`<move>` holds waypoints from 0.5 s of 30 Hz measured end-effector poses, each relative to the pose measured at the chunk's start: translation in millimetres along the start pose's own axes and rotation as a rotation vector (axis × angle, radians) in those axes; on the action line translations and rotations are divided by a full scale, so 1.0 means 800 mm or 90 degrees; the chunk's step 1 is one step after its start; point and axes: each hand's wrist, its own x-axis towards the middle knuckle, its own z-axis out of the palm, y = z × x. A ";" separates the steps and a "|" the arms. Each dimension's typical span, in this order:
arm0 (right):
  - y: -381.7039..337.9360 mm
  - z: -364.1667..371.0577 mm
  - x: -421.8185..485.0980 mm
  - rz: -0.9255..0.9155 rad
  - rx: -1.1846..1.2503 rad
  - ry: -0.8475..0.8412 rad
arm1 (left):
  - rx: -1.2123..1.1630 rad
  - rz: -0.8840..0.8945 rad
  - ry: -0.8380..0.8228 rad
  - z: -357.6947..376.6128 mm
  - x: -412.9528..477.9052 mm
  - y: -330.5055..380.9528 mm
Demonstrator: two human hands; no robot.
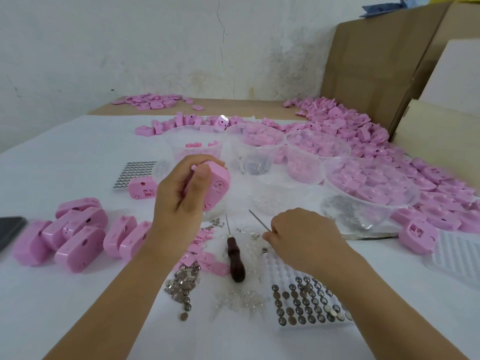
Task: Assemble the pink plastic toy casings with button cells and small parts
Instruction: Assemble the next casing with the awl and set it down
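Pink casing point(217, 181) — raised above the white table point(78, 152) in the left hand point(179, 203), fingers and thumb clamped across its edges. Likely light, rigid and glossy, so slippery: grip the flat sides. Right hand point(304, 235) — fingers curled, pinching a thin pick point(255, 219).

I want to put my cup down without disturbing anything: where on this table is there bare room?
Bare white table lies front left, between the standing pink casings and the near edge; also far left, behind the phone. A strip in front of the button-cell tray is free. Crowded: around the screwdriver and the tubs.
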 end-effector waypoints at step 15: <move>-0.026 -0.016 -0.019 -0.340 0.214 0.584 | -0.136 -0.084 -0.144 0.007 -0.004 0.009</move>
